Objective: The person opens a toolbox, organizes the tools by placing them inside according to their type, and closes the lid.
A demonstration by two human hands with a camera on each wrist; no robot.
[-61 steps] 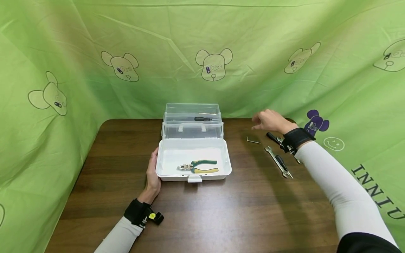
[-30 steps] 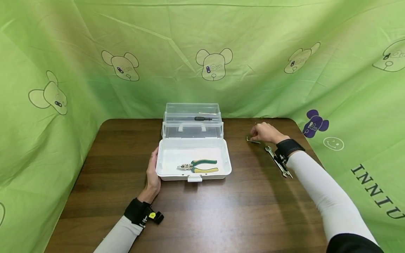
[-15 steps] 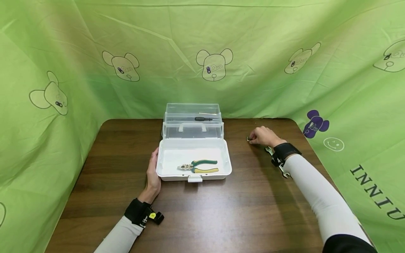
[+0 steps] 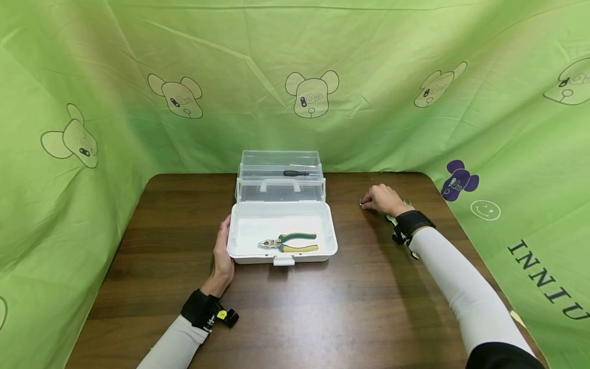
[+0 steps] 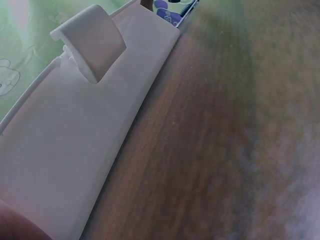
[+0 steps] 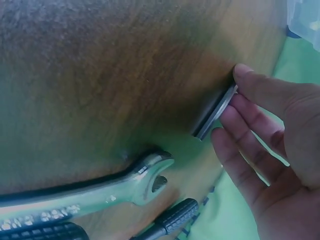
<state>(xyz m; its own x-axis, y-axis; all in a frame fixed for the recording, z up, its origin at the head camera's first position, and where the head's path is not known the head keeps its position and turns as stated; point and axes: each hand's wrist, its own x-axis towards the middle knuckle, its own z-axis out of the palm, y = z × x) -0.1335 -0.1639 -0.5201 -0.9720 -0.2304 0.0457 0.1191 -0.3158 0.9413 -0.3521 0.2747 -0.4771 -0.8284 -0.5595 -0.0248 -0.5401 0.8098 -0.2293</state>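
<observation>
My left hand (image 4: pixel 223 256) rests along the left side of an open white toolbox (image 4: pixel 236 218), fingers fairly straight against its wall. In the left wrist view, a bit of that hand touches the box front below the latch (image 5: pixel 95 45). Inside the box lies a pair of pliers (image 4: pixel 298 236) with green and yellow handles. At the right, my right hand (image 4: pixel 384 199) pinches a small metal hex key (image 6: pixel 215 114) between thumb and fingers, low over the table. Most of the key is hidden in the head view. Below the right hand lies an open-ended wrench (image 6: pixel 145 182).
Behind the box, its clear raised lid (image 4: pixel 281 192) holds a black-handled screwdriver (image 4: pixel 292 173). Near the wrench lie black ridged handles, one a screwdriver (image 6: pixel 177 215). A green curtain (image 4: pixel 309 138) hangs around the wooden table (image 4: pixel 322 318).
My right hand has come down toward the near side and onto the hex key, which it now pinches. My left hand, the toolbox and the pliers have stayed in place.
</observation>
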